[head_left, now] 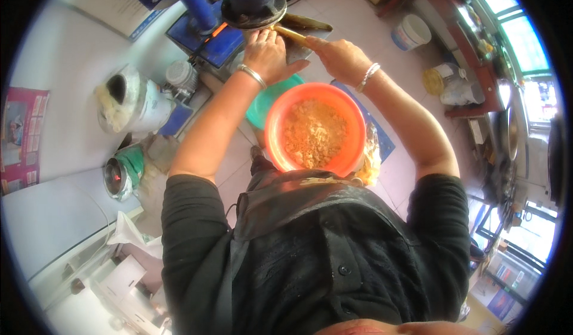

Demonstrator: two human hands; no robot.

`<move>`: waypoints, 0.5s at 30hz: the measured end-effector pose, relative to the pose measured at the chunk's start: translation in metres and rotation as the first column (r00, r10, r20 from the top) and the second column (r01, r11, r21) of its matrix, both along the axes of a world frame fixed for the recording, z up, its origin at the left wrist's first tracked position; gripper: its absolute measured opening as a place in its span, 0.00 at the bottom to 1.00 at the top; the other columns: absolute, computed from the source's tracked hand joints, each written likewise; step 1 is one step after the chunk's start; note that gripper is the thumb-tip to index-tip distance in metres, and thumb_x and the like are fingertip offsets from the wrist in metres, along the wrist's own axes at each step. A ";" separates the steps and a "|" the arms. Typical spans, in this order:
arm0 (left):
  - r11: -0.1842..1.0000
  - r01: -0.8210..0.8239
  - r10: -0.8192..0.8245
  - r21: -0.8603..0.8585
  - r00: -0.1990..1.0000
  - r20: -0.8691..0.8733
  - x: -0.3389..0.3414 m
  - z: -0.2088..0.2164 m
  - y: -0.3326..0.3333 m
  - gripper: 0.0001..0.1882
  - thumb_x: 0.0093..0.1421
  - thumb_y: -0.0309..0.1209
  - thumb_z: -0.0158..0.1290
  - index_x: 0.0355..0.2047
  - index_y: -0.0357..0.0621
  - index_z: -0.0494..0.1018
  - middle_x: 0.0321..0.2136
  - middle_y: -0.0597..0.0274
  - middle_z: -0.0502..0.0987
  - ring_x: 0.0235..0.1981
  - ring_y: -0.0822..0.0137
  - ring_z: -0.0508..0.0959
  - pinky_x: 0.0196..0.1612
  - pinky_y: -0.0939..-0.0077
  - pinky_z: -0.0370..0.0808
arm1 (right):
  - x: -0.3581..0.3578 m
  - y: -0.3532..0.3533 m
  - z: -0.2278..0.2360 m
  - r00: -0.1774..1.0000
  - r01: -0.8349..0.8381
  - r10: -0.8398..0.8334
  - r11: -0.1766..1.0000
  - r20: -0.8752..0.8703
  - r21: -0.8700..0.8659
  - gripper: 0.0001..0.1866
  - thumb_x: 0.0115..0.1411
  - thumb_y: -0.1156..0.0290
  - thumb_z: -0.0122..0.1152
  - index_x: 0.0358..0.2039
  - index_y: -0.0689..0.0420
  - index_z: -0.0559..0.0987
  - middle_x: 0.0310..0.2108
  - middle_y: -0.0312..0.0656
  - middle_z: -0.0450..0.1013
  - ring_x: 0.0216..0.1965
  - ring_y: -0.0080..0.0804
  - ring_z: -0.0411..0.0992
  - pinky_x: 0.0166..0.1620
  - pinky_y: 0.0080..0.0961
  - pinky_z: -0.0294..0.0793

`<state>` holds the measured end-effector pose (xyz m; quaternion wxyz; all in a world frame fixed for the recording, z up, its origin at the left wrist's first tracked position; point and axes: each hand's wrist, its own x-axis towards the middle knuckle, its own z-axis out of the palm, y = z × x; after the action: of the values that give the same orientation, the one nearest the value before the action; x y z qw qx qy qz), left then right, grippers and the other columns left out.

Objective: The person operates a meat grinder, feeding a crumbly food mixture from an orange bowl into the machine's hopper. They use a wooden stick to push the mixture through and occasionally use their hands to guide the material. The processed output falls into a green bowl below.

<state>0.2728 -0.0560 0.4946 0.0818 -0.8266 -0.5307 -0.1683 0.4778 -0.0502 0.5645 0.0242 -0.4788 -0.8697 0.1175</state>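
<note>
Tiled floor (340,7) lies beyond and to the right of the fingers: the main open room. Red-brown desk (486,75), well apart from the right fingers, far right. Blue machine (200,10) sits up-left of the left fingers; its base and cylinder crowd that side, so little room there. Orange basin (273,147) is just below both sets of fingers, toward the body, rim all visible except where the apron front meets it; holds a crumbly orange-brown mass (316,129). Teal basin (262,105) peeks out beneath it, on the left-fingers side. White tub (412,32) stands on the floor right of the right fingers, well apart.

Dark round flange (253,16) is directly above the left fingers and limits upward movement. Left hand (265,54): fingers close together, tips at the flange's lower edge; can't tell if they grip anything. Right hand (341,60): fingers clamped on the near end of a pale stick (290,35), which runs leftward to just under the flange edge; tip contact unclear.

Step, as judged: working the stick at the flange. Next move seems to call for a firm right grip, left fingertips clear of the stick's tip, elbow swing kept to the open right.
</note>
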 end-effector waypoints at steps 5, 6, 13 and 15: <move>0.977 0.034 -0.060 0.210 0.991 0.121 -0.001 -0.008 -0.042 0.39 0.57 0.55 0.57 0.53 0.29 0.70 0.54 0.42 0.72 0.61 0.49 0.68 0.66 0.48 0.59 | 0.020 -0.005 -0.004 0.976 -0.042 0.045 0.999 -0.213 0.023 0.19 0.67 0.68 0.51 0.59 0.50 0.74 0.35 0.55 0.78 0.32 0.52 0.78 0.37 0.42 0.77; 0.972 0.055 -0.096 0.230 0.980 0.172 0.000 -0.007 -0.054 0.37 0.58 0.52 0.57 0.53 0.29 0.69 0.54 0.43 0.72 0.61 0.49 0.68 0.66 0.48 0.58 | 0.020 -0.011 -0.002 0.978 -0.023 0.023 1.000 -0.206 0.001 0.20 0.67 0.68 0.52 0.59 0.50 0.74 0.34 0.55 0.78 0.31 0.52 0.78 0.37 0.41 0.76; 0.994 0.010 0.072 -0.106 0.675 0.734 0.004 -0.062 -0.112 0.12 0.60 0.33 0.57 0.41 0.39 0.75 0.39 0.51 0.78 0.46 0.52 0.77 0.51 0.58 0.72 | 0.007 -0.005 -0.015 0.973 0.013 -0.019 1.000 -0.230 -0.027 0.21 0.67 0.70 0.52 0.60 0.49 0.73 0.27 0.55 0.75 0.27 0.49 0.77 0.35 0.39 0.75; 0.967 -0.051 0.243 -0.251 0.489 0.838 -0.006 -0.113 -0.099 0.10 0.60 0.32 0.57 0.39 0.40 0.76 0.36 0.53 0.80 0.39 0.54 0.80 0.42 0.63 0.76 | 0.007 -0.003 -0.015 0.969 -0.004 0.002 1.000 -0.246 -0.008 0.21 0.66 0.72 0.53 0.60 0.49 0.73 0.30 0.55 0.77 0.28 0.47 0.77 0.35 0.38 0.76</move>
<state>0.2664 -0.1553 0.3816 -0.2596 -0.5874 -0.5828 -0.4980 0.4845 -0.0528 0.5494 0.1296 -0.4593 -0.8602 0.1799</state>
